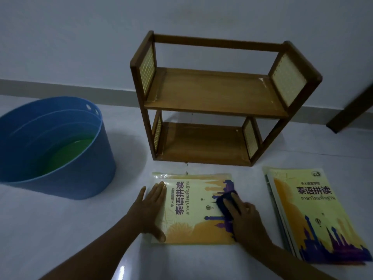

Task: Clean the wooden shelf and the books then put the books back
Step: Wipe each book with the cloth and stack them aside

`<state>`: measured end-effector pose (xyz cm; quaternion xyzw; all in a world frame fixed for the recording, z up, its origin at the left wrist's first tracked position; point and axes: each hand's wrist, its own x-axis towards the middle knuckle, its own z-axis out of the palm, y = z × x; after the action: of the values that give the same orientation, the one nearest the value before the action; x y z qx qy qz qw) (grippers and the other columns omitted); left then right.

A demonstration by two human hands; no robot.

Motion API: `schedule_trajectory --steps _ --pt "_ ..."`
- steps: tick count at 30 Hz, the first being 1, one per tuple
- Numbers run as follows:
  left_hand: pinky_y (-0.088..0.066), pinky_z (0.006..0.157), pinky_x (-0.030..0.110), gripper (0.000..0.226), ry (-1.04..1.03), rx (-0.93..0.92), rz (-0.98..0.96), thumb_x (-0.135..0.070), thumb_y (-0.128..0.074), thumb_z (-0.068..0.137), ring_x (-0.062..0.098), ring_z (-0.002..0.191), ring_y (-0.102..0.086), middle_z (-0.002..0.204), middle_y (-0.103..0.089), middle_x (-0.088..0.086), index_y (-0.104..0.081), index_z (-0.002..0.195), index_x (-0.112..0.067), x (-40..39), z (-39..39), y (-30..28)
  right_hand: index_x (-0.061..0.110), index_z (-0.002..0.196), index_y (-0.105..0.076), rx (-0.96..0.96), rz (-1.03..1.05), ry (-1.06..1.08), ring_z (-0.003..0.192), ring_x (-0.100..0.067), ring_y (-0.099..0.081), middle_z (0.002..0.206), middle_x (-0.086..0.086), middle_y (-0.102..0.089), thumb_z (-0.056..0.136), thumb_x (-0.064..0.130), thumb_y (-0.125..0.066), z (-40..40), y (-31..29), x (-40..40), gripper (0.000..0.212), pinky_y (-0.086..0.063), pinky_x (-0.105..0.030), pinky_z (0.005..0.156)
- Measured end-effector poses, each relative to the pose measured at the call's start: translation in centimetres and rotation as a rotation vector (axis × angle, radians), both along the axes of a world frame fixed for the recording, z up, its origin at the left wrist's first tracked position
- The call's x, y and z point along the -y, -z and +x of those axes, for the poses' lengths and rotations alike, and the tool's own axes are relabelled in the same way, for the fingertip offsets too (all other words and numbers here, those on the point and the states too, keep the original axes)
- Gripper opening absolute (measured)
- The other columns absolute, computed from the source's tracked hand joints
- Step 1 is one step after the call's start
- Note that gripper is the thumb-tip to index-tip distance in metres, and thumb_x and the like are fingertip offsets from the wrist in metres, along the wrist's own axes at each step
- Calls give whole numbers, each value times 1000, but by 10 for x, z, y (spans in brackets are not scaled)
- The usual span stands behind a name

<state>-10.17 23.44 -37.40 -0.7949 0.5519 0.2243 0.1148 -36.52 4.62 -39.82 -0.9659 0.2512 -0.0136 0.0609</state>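
Observation:
A small two-tier wooden shelf (214,91) stands bare against the wall, both boards showing. In front of it a yellow book (191,209) in a clear sleeve lies flat on the floor. My left hand (150,211) lies flat on the book's left edge, fingers spread. My right hand (244,215) presses a dark blue cloth (223,205) onto the cover's right side. A stack of similar yellow books (314,215) lies on the floor to the right.
A blue plastic tub (50,146) with greenish water sits on the floor at the left. A dark wooden furniture leg (351,112) stands at the right edge. The floor is pale and glossy, and a skirting board runs along the wall.

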Motion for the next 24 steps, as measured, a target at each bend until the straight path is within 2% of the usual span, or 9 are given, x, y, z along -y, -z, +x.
schedule_trajectory --steps 2,5,7,10,13,15,18,21,24 --pt "24 106 44 146 9 -5 3 -80 -65 56 21 131 34 143 36 6 27 143 -7 1 2 -1 25 133 -43 -17 26 -139 85 -30 -65 140 -7 -47 38 18 -80 0 8 -31 103 -58 -40 62" --pt "25 107 43 145 -4 -10 -7 -79 -65 56 21 133 33 150 32 7 31 137 -6 0 1 1 38 144 -32 -70 59 -355 103 -21 -61 142 1 -52 52 25 -75 -7 7 -52 102 -57 -32 75" --pt "26 107 44 145 -13 13 7 -77 -66 57 23 139 29 155 26 11 26 144 -7 1 -1 -1 31 137 -42 -28 57 -206 102 -23 -60 138 -4 -54 48 25 -80 -17 4 -30 97 -58 -34 75" --pt "14 114 54 129 28 80 83 -69 -63 71 36 143 23 156 23 21 17 148 -3 12 -23 -8 16 130 -46 -67 83 184 93 -41 -64 131 -18 -57 45 17 -89 -36 2 15 96 -59 -47 65" --pt "5 113 61 126 72 -127 26 -87 -47 66 45 141 22 152 26 24 14 150 -14 22 -66 0 4 122 -59 -233 105 352 82 -49 -64 121 -27 -60 38 10 -89 -43 9 33 90 -57 -52 58" --pt "-18 106 65 125 150 -104 -31 -90 -49 58 55 139 -7 153 3 31 -8 152 -18 22 -85 8 2 118 -62 -271 118 377 77 -48 -64 116 -29 -62 33 11 -90 -40 13 28 90 -55 -50 53" --pt "-46 86 59 102 227 71 -80 -78 -60 62 54 121 -46 137 -43 35 -44 140 -13 20 -82 15 3 121 -58 -255 93 366 80 -47 -64 118 -28 -61 34 10 -88 -41 15 27 92 -56 -49 55" --pt "-55 77 57 63 448 179 -233 -55 -32 96 52 106 -60 121 -60 34 -47 132 -5 19 -77 14 4 123 -51 -205 120 379 83 -48 -63 121 -29 -58 37 7 -87 -41 18 29 94 -57 -50 57" --pt "-58 50 40 48 560 190 -412 -25 -8 105 41 71 -70 92 -72 24 -50 114 -3 30 -79 -6 6 123 -47 -188 159 404 84 -49 -62 122 -29 -58 38 7 -87 -40 17 30 95 -56 -51 60"
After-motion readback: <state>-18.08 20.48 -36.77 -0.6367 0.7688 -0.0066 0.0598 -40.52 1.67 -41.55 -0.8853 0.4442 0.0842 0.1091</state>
